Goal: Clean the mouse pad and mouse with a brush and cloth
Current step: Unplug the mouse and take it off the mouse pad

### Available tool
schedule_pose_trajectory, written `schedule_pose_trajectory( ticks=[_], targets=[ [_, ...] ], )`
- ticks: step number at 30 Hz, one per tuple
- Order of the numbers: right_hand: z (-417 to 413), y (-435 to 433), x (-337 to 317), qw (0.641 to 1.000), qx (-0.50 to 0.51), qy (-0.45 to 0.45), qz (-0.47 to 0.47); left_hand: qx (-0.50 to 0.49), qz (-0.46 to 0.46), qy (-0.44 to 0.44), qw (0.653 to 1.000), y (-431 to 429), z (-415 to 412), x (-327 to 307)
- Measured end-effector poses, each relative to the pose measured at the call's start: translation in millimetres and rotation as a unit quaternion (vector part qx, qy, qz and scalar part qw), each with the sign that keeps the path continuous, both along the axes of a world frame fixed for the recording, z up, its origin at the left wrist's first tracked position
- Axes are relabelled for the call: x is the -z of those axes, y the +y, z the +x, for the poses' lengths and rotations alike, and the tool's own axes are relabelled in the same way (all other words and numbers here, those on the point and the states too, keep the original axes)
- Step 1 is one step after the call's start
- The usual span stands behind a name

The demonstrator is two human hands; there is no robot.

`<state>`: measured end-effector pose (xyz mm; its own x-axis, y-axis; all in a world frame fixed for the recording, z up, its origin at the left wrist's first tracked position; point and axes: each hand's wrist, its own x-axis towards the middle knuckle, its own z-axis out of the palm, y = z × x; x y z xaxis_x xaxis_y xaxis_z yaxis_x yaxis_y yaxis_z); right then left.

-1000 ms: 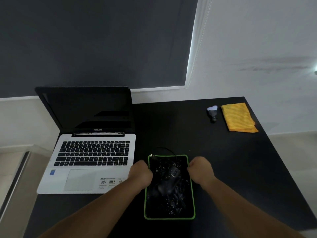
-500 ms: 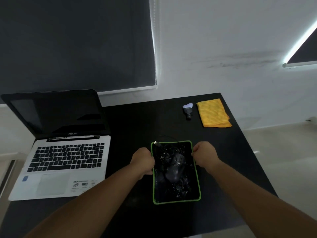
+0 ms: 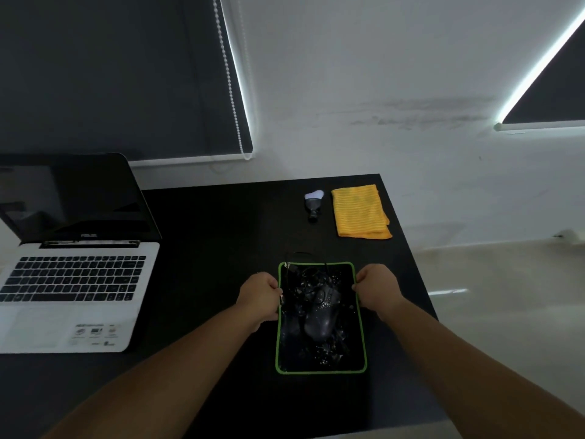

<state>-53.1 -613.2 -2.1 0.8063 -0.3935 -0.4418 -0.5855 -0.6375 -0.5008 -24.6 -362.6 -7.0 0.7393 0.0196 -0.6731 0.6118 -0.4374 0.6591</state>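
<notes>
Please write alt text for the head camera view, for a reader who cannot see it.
Two bare hands, left hand and right hand, grip the side edges of a green-bordered mouse pad holding a black mouse on a black table. A brush and yellow cloth lie beyond; an open laptop stands left.

Open white laptop [image 3: 72, 280] sits on the left of the black desk [image 3: 221, 223], dark roller blind [image 3: 110, 74] behind it.

Black mouse pad [image 3: 319, 362] edged in green, black mouse [image 3: 321, 315], yellow striped cloth [image 3: 361, 212], white-bristled dark-handled brush [image 3: 313, 204], white laptop [image 3: 72, 280] with black keys, black tabletop [image 3: 221, 223].
</notes>
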Motion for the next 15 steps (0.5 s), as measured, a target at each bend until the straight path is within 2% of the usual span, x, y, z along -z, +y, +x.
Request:
schedule_pose_trajectory(
  ticks=[7, 12, 15],
  targets=[
    [-3, -12, 7, 0.999, -0.038, -0.004, -0.010, 0.009, 0.071, -0.054, 0.996, -11, -4, 11],
    [-3, -18, 4, 0.998, -0.065, -0.009, -0.006, 0.075, 0.177, -0.096, 0.977, -10, -6, -1],
    [-4, -22, -1, 0.998, -0.058, -0.017, -0.009, 0.096, 0.188, -0.120, 0.970, -8, -8, -8]
  ],
)
